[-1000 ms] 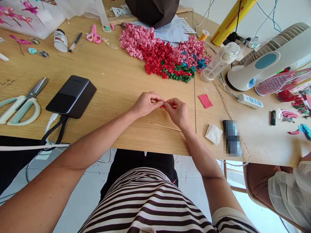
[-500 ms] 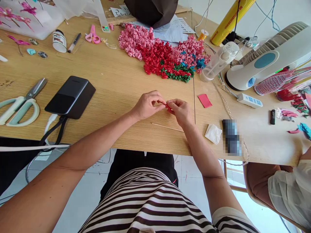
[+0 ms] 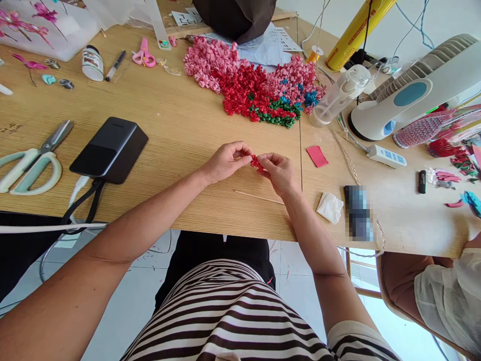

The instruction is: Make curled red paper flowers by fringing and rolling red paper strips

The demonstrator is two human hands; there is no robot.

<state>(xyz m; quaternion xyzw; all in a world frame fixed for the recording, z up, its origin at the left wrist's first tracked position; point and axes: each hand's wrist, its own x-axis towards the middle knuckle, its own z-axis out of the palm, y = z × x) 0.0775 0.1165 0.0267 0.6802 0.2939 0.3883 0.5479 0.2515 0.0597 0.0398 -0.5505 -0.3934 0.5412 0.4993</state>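
A small red flower with curled petals (image 3: pixel 256 162) is held above the wooden table, between my two hands. My right hand (image 3: pixel 278 173) pinches it from the right with thumb and forefinger. From the other side, the thumb and fingertips of my left hand (image 3: pixel 228 163) close on the flower's left edge. Part of the flower is hidden behind the right fingers. Below the hands lies a thin wooden stick (image 3: pixel 257 196), its right end reaching under my right wrist. To the right, a flat red square (image 3: pixel 317 156) rests on the table.
A heap of pink, red, green and blue curled flowers (image 3: pixel 248 82) lies beyond my hands. A black box (image 3: pixel 108 150) and large scissors (image 3: pixel 35 163) are at left. A folded white tissue (image 3: pixel 329 207), power strip (image 3: pixel 387 156) and white fan (image 3: pixel 409 90) stand right. Someone sits at far right.
My left hand has drawn slightly left along the flower, and more of its red petals now show between the hands. My right hand has barely moved.
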